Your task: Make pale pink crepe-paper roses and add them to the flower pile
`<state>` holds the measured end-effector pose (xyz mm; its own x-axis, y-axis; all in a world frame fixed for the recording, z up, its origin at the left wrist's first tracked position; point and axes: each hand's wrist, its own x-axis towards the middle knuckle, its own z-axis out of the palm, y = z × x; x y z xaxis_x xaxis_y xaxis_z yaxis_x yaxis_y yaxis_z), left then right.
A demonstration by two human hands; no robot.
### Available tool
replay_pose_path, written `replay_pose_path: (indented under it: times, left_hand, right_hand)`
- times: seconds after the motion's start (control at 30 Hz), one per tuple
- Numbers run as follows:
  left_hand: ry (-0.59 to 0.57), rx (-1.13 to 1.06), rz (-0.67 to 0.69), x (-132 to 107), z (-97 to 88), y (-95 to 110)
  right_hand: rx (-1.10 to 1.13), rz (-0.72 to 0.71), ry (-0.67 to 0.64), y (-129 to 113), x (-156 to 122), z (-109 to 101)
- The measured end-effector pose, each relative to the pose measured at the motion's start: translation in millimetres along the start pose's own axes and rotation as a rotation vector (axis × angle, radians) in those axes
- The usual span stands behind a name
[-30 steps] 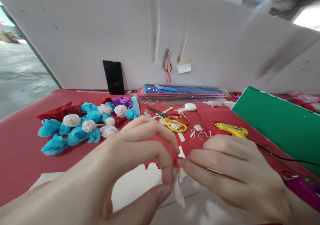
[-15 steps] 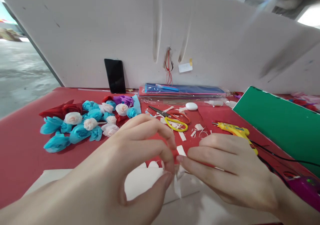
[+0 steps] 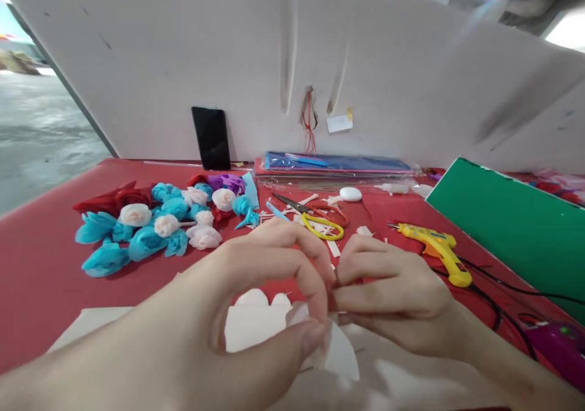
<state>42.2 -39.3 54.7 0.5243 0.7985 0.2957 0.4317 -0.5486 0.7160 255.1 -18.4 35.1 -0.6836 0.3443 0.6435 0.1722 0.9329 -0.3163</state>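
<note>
My left hand (image 3: 256,295) and my right hand (image 3: 388,295) meet low in the middle of the view, fingertips touching. Both pinch a small piece of white crepe paper (image 3: 336,353), which hangs down between them. My left thumb and forefinger curl into a ring around its top. More white paper (image 3: 256,326) with a scalloped edge lies on the table just under my hands. My right fingers are folded tight against the left fingertips.
A red table (image 3: 41,265) carries a heap of blue, white, red and purple paper flowers (image 3: 150,225), scissors (image 3: 315,216), a yellow glue gun (image 3: 434,243) with black cord, paper scraps, packs of coloured sheets (image 3: 333,164), a green board (image 3: 516,228), a black phone (image 3: 211,138).
My right hand has slid left and curled its fingers, uncovering the glue gun. The white paper now hangs lower and wider between the two hands.
</note>
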Motion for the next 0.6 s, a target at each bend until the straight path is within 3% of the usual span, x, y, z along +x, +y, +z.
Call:
replay_pose_path:
  times: [0.3, 0.6]
  left_hand:
    - [-0.076, 0.02, 0.003, 2.7, -1.6, -7.5]
    - [-0.121, -0.16, 0.056, 7.1, -3.9, -2.2]
  right_hand:
    - [0.071, 0.043, -0.021, 5.0, -1.0, 4.0]
    - [0.323, 0.117, 0.09, 7.7, -4.2, 9.6]
